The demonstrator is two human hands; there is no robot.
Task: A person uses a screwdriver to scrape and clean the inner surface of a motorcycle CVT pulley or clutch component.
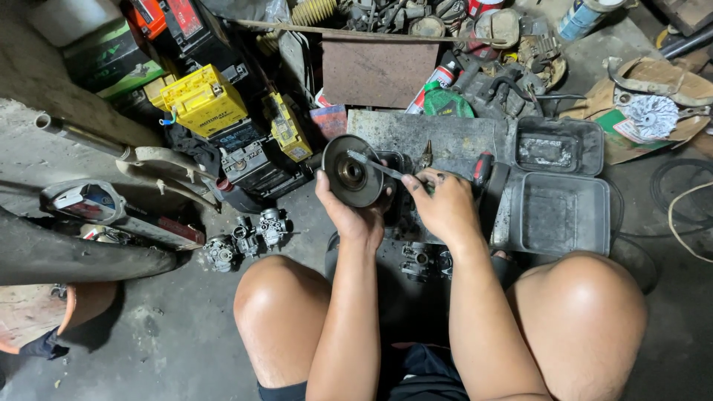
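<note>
My left hand (347,215) grips a dark round metal pulley disc (352,171) from below, its face tilted toward me. My right hand (443,206) holds a thin metal tool (375,165) whose tip rests on the disc near its central hub. Both forearms reach forward between my bare knees. Pliers with a red handle (481,166) lie just beyond my right hand on a dirty metal plate (438,135).
An open grey plastic case (561,186) lies at right. Yellow batteries (202,99) and a black one stand at back left. Small carburetor parts (245,238) sit on the concrete floor at left, beside a curved body panel (111,212). Spray cans and clutter fill the back.
</note>
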